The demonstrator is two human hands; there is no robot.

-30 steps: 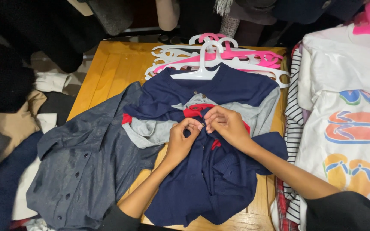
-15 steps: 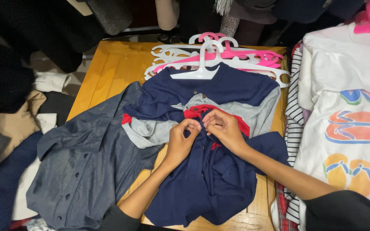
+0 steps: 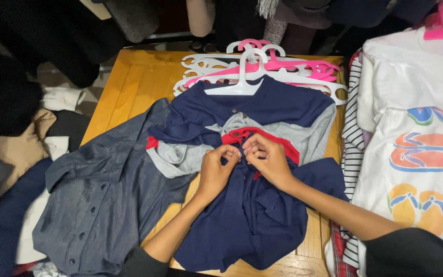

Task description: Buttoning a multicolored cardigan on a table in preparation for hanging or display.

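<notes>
navy shirt (image 3: pixel 252 205), left hand (image 3: pixel 215 172), right hand (image 3: pixel 268 158) pinching placket

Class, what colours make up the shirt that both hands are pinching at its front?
The shirt is navy blue, with grey and red bands; head view.

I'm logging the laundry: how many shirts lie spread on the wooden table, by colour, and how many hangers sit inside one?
navy shirt, grey and red panels, pinched by left hand and right hand: 1
dark grey button shirt: 1
white hanger in the navy shirt's neck: 1
Total: 3
</notes>
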